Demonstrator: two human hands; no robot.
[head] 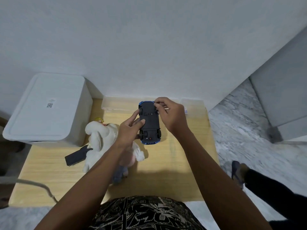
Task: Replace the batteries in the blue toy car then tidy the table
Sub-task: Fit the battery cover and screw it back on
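Centre frame, over the wooden table (166,171): upturned blue toy car (150,123) clamped by left hand (131,130), right hand (171,113) fingertips pinched at its upper wheel.

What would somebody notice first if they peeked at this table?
Probably the blue toy car, flipped belly-up above the middle of the wooden table, with the left hand gripping its side and the right hand pinching near a far wheel. Next, the white stuffed toy lying just left of the car, and the big white lidded box at the table's far left corner.
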